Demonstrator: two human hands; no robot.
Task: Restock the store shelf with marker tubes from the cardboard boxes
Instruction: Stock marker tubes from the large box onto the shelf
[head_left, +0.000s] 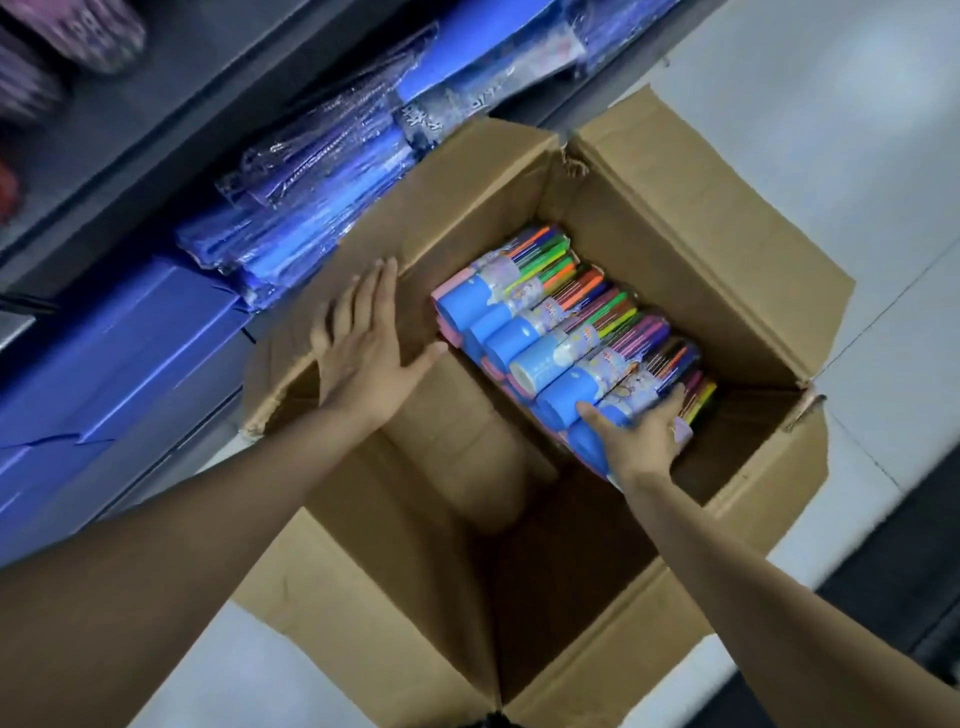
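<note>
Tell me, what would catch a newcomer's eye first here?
Probably the bright marker tubes with blue caps, packed in a row inside the open cardboard box on the floor. The right hand takes hold of the nearest tube, while the left hand lies flat on the box's left flap.

The scene is evenly and fairly brightly lit from above, soft glare being thrown on the pale floor (810, 119) and the plastic-wrapped packs (322, 171), deep shadow being held in the cardboard box (691, 218), while edges are bent by wide-angle distortion and the upper-left corner is blurred
</note>
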